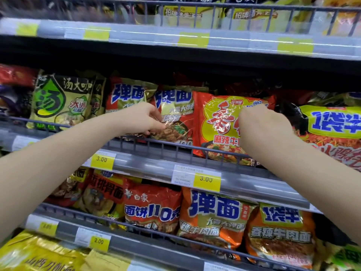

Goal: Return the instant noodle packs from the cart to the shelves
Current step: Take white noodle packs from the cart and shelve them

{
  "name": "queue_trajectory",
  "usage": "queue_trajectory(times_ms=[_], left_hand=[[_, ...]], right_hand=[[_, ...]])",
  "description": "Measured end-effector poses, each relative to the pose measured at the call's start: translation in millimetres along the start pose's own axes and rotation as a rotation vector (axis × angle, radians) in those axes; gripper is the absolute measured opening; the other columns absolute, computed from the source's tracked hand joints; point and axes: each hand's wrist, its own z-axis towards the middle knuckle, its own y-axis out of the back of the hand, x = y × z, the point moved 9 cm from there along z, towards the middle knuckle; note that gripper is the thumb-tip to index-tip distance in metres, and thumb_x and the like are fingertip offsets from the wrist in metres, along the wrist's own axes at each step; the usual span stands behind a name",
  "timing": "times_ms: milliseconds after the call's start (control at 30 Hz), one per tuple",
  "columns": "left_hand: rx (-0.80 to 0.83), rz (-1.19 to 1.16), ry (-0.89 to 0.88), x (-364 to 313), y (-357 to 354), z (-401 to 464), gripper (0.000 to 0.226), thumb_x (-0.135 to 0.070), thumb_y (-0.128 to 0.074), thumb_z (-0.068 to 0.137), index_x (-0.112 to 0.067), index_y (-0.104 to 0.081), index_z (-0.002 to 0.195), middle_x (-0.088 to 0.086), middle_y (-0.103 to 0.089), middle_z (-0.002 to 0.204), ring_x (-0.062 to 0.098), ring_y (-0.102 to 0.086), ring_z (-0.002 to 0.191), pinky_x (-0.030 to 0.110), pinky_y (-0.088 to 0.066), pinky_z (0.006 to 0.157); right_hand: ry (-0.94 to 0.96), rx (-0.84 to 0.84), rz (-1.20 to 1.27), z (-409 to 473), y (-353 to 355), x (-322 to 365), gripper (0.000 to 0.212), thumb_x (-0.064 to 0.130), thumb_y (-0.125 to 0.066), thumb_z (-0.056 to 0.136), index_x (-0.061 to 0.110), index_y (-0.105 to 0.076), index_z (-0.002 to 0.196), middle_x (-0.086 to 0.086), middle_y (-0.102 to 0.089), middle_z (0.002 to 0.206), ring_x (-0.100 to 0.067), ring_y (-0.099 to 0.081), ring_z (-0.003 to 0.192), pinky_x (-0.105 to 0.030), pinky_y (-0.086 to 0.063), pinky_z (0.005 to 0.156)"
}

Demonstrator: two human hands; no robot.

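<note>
Both my arms reach into the middle shelf [156, 165]. My left hand [145, 119] pinches the front of a red-and-gold noodle pack [175, 112] with blue characters, standing behind the wire rail. My right hand [261, 124] rests with curled fingers on the right side of a red-and-yellow noodle pack [216, 122], which stands upright next to the first one. The fingertips of my right hand are hidden behind the hand. The cart is out of view.
A grey wire rail [172, 146] runs along the shelf front. Green-gold packs [60, 102] stand to the left, a yellow-and-blue labelled pack [332, 126] to the right. More packs fill the shelf below [213, 216] and the shelf above [183, 12]. Yellow price tags [206, 179] line the edges.
</note>
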Motion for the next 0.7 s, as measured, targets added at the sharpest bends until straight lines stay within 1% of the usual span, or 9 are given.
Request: queue_trajectory(times_ms=[67, 133, 233, 367, 433, 500, 600, 667, 700], left_hand=[[-0.008, 0.005, 0.028, 12, 6, -4, 0.033, -0.025, -0.065, 0.086, -0.012, -0.057, 0.116, 0.005, -0.063, 0.112, 0.019, -0.063, 0.098, 0.038, -0.054, 0.088], [-0.025, 0.021, 0.028, 18, 12, -9, 0.031, -0.026, -0.064, 0.086, -0.015, -0.060, 0.115, 0.004, -0.061, 0.115, 0.019, -0.061, 0.100, 0.040, -0.052, 0.090], [-0.060, 0.047, 0.000, 21, 25, -21, 0.024, -0.023, -0.062, 0.087, -0.017, -0.063, 0.110, 0.001, -0.063, 0.114, 0.015, -0.059, 0.100, 0.035, -0.049, 0.092], [-0.039, 0.009, -0.032, 17, 31, -34, 0.023, -0.021, -0.059, 0.090, -0.017, -0.062, 0.111, -0.001, -0.064, 0.111, 0.011, -0.061, 0.093, 0.032, -0.051, 0.089], [-0.010, -0.041, -0.053, 6, 25, -35, 0.026, -0.020, -0.055, 0.092, -0.015, -0.060, 0.117, 0.000, -0.064, 0.111, 0.010, -0.064, 0.092, 0.034, -0.053, 0.088], [0.053, -0.027, -0.079, -10, 11, -31, 0.032, -0.019, -0.053, 0.093, -0.013, -0.055, 0.124, 0.002, -0.062, 0.114, 0.013, -0.064, 0.094, 0.035, -0.053, 0.089], [0.155, -0.023, -0.115, -32, -14, -22, 0.040, -0.015, -0.049, 0.094, -0.009, -0.045, 0.133, 0.010, -0.061, 0.114, 0.018, -0.064, 0.095, 0.031, -0.054, 0.084], [0.208, -0.047, -0.113, -43, -29, -18, 0.042, -0.013, -0.047, 0.095, -0.005, -0.040, 0.135, 0.011, -0.059, 0.111, 0.018, -0.062, 0.094, 0.027, -0.053, 0.079], [0.224, -0.051, -0.111, -47, -36, -17, 0.043, -0.013, -0.047, 0.095, -0.004, -0.038, 0.136, 0.012, -0.057, 0.112, 0.019, -0.062, 0.097, 0.029, -0.054, 0.083]], right_hand=[[0.033, -0.025, 0.007, 1, 3, 10, 0.039, -0.008, -0.052, 0.083, 0.007, -0.025, 0.061, -0.005, -0.026, 0.062, -0.023, -0.036, 0.055, -0.032, -0.034, 0.057], [0.068, -0.051, 0.021, 2, 5, 21, 0.036, -0.006, -0.050, 0.084, 0.008, -0.025, 0.063, -0.005, -0.027, 0.063, -0.026, -0.040, 0.061, -0.032, -0.035, 0.061], [0.067, -0.065, 0.022, 4, 6, 31, 0.021, -0.003, -0.052, 0.084, 0.009, -0.037, 0.078, -0.006, -0.034, 0.068, -0.032, -0.049, 0.076, -0.033, -0.037, 0.064], [-0.083, -0.003, -0.003, 5, -1, 21, 0.014, 0.000, -0.055, 0.086, 0.006, -0.055, 0.098, -0.006, -0.042, 0.077, -0.031, -0.050, 0.078, -0.033, -0.036, 0.065], [-0.149, 0.039, -0.015, 5, -8, 10, 0.015, 0.003, -0.055, 0.087, 0.002, -0.058, 0.101, -0.006, -0.043, 0.072, -0.030, -0.050, 0.075, -0.032, -0.036, 0.063], [-0.181, 0.072, 0.006, 4, -16, 4, 0.015, 0.006, -0.056, 0.086, 0.002, -0.059, 0.100, -0.009, -0.051, 0.079, -0.031, -0.053, 0.076, -0.031, -0.036, 0.061], [-0.222, 0.045, 0.093, 5, -23, -4, 0.009, 0.010, -0.058, 0.085, 0.004, -0.054, 0.090, -0.011, -0.049, 0.084, -0.029, -0.050, 0.072, -0.030, -0.038, 0.058], [-0.244, 0.041, 0.152, 7, -27, -11, 0.016, 0.010, -0.059, 0.084, 0.005, -0.045, 0.078, -0.012, -0.047, 0.082, -0.029, -0.050, 0.071, -0.031, -0.039, 0.059], [-0.251, 0.038, 0.175, 8, -30, -14, 0.023, 0.010, -0.060, 0.083, 0.005, -0.041, 0.071, -0.012, -0.047, 0.079, -0.028, -0.050, 0.069, -0.030, -0.039, 0.057]])
